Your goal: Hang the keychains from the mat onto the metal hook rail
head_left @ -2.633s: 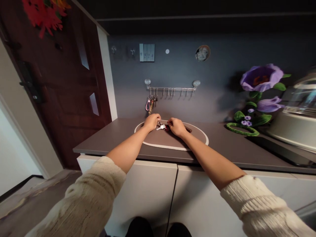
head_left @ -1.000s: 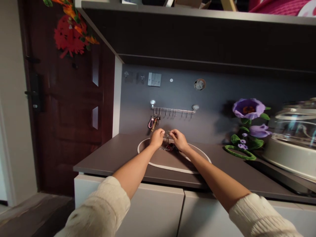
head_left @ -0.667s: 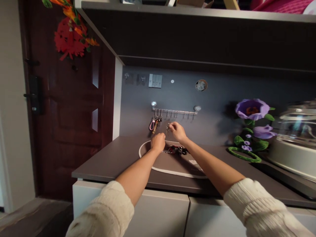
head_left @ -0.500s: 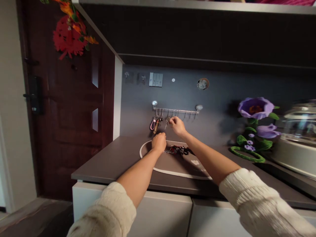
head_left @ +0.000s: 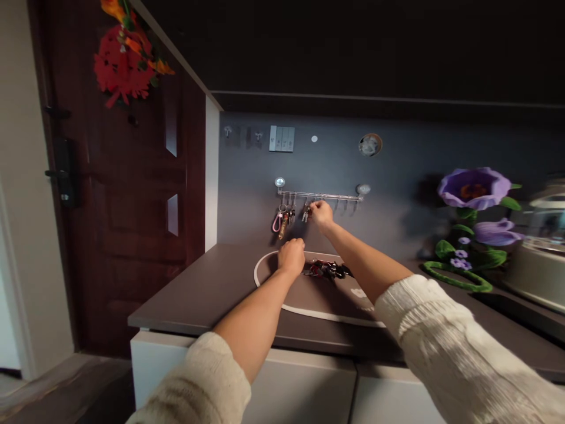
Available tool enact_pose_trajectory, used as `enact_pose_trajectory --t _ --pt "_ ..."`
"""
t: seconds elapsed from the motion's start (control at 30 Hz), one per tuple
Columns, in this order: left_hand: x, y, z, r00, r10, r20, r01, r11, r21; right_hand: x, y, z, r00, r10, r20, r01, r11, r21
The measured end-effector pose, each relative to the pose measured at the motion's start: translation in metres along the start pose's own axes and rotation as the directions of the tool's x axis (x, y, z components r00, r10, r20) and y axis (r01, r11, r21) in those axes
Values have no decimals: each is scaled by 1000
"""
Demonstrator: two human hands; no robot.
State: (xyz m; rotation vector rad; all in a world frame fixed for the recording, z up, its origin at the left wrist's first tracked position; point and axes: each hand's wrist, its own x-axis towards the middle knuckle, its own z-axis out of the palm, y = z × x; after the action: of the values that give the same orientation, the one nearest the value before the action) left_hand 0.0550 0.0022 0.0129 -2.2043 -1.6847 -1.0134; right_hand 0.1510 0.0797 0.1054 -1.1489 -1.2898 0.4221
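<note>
While my right hand (head_left: 322, 215) pinches the small keys (head_left: 305, 214) just under the hook rail (head_left: 322, 195), a light grip and steady wrist seem best; my left hand (head_left: 291, 256) curls over the mat (head_left: 309, 300), its grip hidden, so I cannot tell.

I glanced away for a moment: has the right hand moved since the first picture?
Yes, upward: the right hand has risen from the mat toward the hook rail.

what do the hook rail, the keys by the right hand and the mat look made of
Hook rail: probably metal, from its bright, polished glints. Keys by the right hand: likely metal, silvery and shiny. Mat: dull, no glare; fabric or rubber, can't tell.
</note>
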Motion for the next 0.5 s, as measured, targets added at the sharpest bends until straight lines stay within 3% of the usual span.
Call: enact_pose_trajectory --t 0.27,0.5 --pt "-1 1 -1 1000 0 8 1 1000 -15 0 -2 6 996 92 -18 -90 992 92" --pt "-1 0 -1 999 2 34 -2 1000 -18 -2 8 7 993 111 -41 -108 993 52"
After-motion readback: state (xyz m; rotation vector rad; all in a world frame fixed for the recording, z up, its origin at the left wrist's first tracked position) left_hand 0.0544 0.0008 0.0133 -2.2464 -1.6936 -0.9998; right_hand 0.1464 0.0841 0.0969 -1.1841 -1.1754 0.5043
